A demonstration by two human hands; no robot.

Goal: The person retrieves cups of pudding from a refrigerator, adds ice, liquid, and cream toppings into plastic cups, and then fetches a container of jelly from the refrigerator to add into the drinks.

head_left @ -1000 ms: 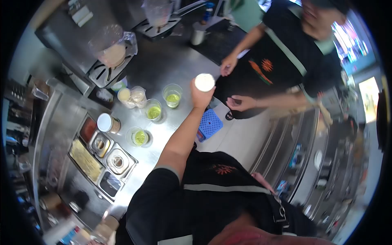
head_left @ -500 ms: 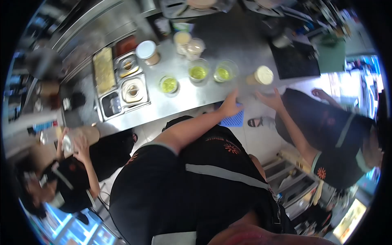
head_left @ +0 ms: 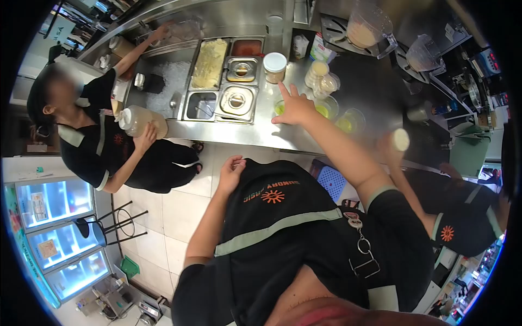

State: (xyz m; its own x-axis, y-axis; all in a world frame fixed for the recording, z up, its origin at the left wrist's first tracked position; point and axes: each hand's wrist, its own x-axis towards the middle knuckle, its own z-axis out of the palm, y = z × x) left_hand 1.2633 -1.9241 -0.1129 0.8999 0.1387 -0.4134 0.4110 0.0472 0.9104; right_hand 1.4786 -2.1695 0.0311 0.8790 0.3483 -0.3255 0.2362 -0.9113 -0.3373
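Holds the spread right hand (head_left: 295,107) over the leftmost green-filled plastic cup (head_left: 279,108), just short of the upright white-lidded jar (head_left: 275,68), with the loosely open left hand (head_left: 232,171) farther off, by the apron (head_left: 280,198).

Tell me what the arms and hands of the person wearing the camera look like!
The left hand and right hand are bare. The left forearm and right forearm are uncovered too. Up top are a short black cloth left sleeve and a short black cloth right sleeve, which ends in a pale grey-green band.
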